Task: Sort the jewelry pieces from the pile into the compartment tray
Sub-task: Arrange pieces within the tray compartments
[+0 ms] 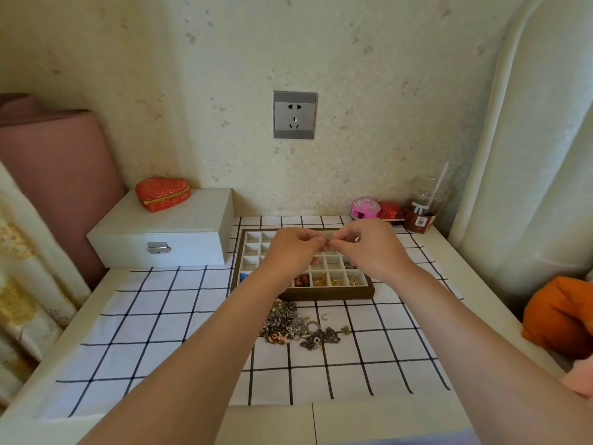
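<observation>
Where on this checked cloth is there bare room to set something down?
Bare: white checked cloth left of the brown compartment tray, before the white latched box; also nearer than the tangled jewelry pile. Crowded: between pile and tray.

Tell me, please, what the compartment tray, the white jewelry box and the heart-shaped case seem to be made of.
Compartment tray: dark brown frame, likely wood or wood-look board, matte; pale dividers look fabric-lined, perhaps velvet.
White jewelry box: smooth, faintly sheened faux leather or painted board, with a shiny metal clasp.
Heart-shaped case: red patterned brocade-like fabric, gold-coloured metal rim.
</observation>
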